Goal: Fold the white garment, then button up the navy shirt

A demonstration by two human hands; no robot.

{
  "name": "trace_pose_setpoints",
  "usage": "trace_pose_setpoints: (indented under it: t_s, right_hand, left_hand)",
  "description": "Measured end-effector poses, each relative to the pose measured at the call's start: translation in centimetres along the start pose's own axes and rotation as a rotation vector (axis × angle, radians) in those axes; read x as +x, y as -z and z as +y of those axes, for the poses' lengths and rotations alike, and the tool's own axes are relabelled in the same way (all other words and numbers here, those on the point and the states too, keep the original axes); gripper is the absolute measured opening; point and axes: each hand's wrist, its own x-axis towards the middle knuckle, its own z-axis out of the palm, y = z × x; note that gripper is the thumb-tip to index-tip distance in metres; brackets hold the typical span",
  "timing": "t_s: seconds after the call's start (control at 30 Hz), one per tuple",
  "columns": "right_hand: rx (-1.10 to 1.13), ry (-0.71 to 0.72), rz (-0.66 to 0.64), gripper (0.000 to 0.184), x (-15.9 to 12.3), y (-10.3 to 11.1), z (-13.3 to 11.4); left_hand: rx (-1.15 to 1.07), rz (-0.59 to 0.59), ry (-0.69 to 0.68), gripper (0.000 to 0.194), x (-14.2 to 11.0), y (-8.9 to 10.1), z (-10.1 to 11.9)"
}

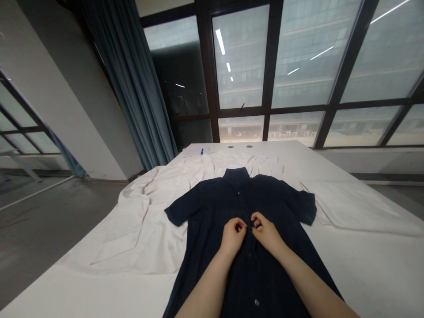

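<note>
A dark navy short-sleeved shirt (212, 207) lies face up on the table, its collar pointing away from me and its sleeves spread to both sides. My left hand (233, 234) is closed in a pinch on the shirt's front placket, around mid-chest. Just to its right, my right hand (264, 230) pinches the other side of the placket, thumb and index finger nearly meeting the left hand's. The small part between my fingertips is hidden. Buttons show on the front: one near the collar and a pale button (256, 302) lower down.
A white long-sleeved garment (159, 238) is spread under and around the navy shirt on the white table (371, 265). At the far end lie papers with a blue pen (202, 152). Beyond stand windows and a blue curtain (132, 88).
</note>
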Motion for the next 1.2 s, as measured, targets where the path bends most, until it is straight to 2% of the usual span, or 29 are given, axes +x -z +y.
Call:
trace_pose_setpoints:
  t_s: [0.1, 0.17, 0.47, 0.7, 0.87, 1.03, 1.2]
  right_hand:
    - [-0.178, 0.072, 0.026, 0.016, -0.2, 0.0, -0.3]
    - [-0.193, 0.057, 0.034, 0.013, -0.2, -0.1, -0.4]
    - [0.013, 0.031, 0.096, 0.012, -0.1, -0.8, 0.2]
    - [0.073, 0.024, 0.099, 0.006, -0.3, -1.5, 0.4]
    - [-0.034, 0.081, 0.135, 0.004, -0.5, -1.2, 0.0]
    - [-0.087, 0.027, 0.134, 0.006, -0.5, -0.9, -0.1]
    - [-0.01, 0.034, 0.13, 0.007, -0.5, -1.0, 0.1]
  left_hand:
    - [0.006, -0.009, -0.004, 0.011, 0.0, 0.0, -0.1]
    - [-0.004, -0.019, 0.006, 0.011, 0.1, 0.0, -0.2]
    - [-0.118, -0.161, 0.051, 0.015, 0.7, 1.1, -0.2]
    - [-0.185, -0.194, 0.082, 0.026, 0.6, 1.3, 0.3]
    - [-0.091, -0.13, 0.098, 0.02, 0.6, 0.8, 0.0]
    - [-0.049, -0.067, 0.072, 0.017, 0.7, 0.3, -0.4]
    - [-0.077, -0.099, 0.058, 0.02, 0.8, 0.4, -0.2]
